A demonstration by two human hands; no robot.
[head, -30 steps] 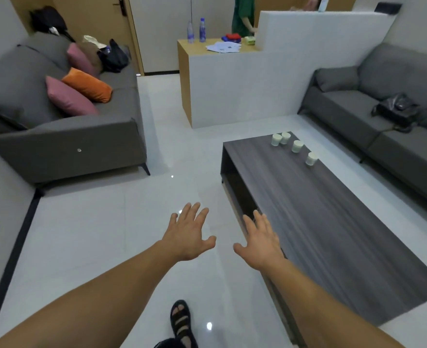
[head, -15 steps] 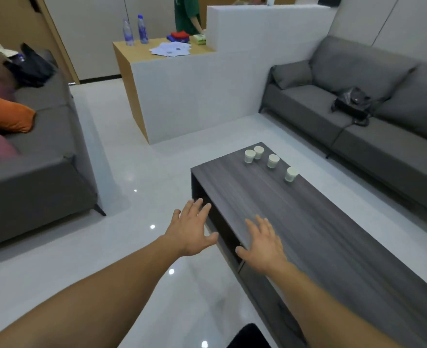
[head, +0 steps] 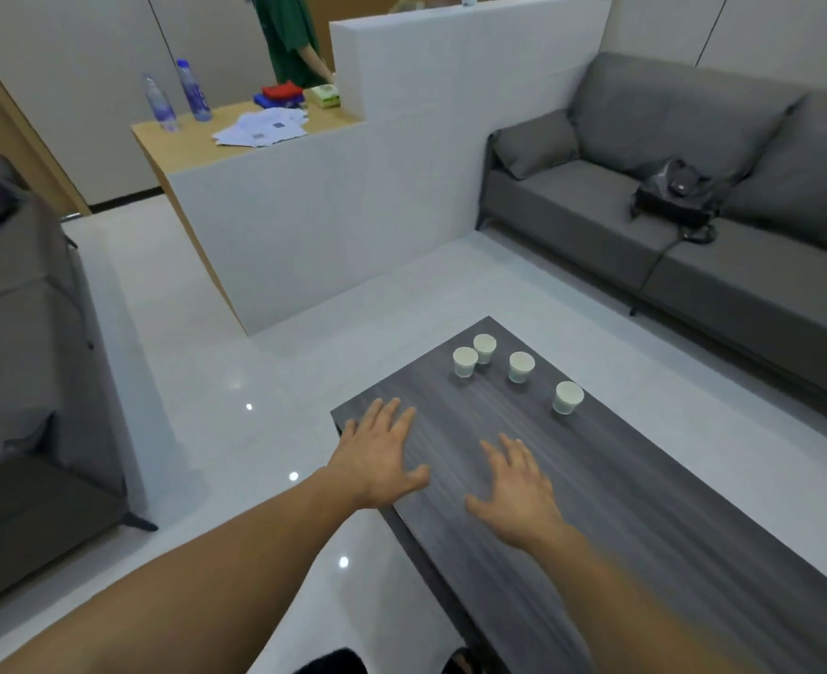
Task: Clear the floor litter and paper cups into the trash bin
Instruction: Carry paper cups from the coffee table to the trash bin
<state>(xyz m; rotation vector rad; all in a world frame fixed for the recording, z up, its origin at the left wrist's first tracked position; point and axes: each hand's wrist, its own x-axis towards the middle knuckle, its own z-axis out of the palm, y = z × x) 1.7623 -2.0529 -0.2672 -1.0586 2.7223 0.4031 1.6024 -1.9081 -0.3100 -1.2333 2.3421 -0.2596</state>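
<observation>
The grey sofa (head: pixel 22 381) has slid off to my left over the last second, and the glossy floor (head: pixel 207 406) beside it shows no litter. My left hand (head: pixel 377 459), which hung over that floor, now hovers above the coffee table (head: pixel 693 552) corner, fingers straight, spread, holding nothing. My right hand (head: pixel 513 498) is the same: fingers apart, empty. The 4 paper cups (head: pixel 521 366) stand upright on the table's far end, near and ahead of my fingertips. I judge gathering them comes next. No trash bin is in view.
</observation>
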